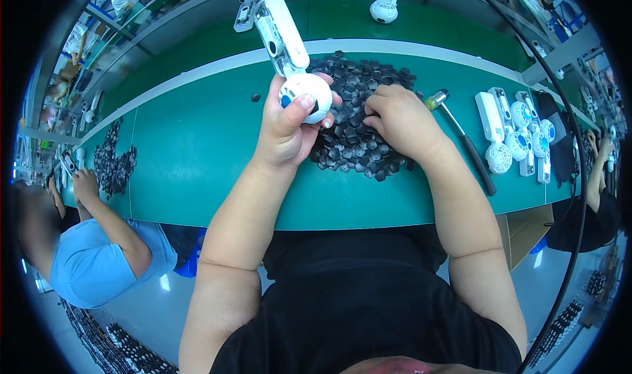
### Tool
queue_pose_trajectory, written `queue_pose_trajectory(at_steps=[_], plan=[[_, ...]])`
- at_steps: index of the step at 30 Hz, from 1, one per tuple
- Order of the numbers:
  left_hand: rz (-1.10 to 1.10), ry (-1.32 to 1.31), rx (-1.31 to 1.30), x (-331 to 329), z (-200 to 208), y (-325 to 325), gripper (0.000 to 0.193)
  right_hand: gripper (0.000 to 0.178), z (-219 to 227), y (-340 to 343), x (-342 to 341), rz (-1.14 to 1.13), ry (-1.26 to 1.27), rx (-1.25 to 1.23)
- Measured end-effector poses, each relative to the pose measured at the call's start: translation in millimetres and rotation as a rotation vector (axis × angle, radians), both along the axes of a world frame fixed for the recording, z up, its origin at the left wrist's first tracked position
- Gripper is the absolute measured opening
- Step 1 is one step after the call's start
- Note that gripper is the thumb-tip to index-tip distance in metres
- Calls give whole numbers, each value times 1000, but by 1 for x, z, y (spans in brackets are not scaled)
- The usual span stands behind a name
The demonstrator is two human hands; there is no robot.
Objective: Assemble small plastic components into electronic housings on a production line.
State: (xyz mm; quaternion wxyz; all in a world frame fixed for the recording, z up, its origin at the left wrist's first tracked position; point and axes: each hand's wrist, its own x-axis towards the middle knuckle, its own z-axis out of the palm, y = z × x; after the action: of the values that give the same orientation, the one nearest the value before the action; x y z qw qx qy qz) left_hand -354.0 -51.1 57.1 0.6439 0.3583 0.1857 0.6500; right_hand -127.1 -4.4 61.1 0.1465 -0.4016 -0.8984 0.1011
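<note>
My left hand (282,132) grips a white handheld device (284,35) above the table. Its round, football-like head rests in my palm, my thumb pressing near a dark patch on it. The long white and clear handle points up and away. A broad pile of small black pentagon pieces (359,153) lies beneath and beside both hands. Over the pile's right side, my right hand (401,120) has its fingers curled together toward the thumb. Whatever is between those fingertips, if anything, is hidden.
A hammer (466,140) with a black grip lies right of the pile. Beyond it sit several similar white devices (498,157). Two more, one white (384,8) and one clear-bodied (247,8), stand at the back. A black cable (571,110) hangs at right. A co-worker in blue (99,262) sits left.
</note>
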Motion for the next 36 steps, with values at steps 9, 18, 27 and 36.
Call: queue_pose_trajectory(at_steps=[9, 18, 27, 36], plan=[[-23, 41, -67, 10, 6, 0, 69, 14, 24, -10, -1, -131, 754, -660], [95, 328, 72, 18, -4, -3, 70, 27, 23, -12, 1, 270, 723, 500], [65, 388, 82, 20, -3, -6, 63, 19, 28, -14, -1, 240, 701, 538], [34, 475, 61, 28, 5, -11, 51, 11, 16, -25, -9, 86, 1223, -425]])
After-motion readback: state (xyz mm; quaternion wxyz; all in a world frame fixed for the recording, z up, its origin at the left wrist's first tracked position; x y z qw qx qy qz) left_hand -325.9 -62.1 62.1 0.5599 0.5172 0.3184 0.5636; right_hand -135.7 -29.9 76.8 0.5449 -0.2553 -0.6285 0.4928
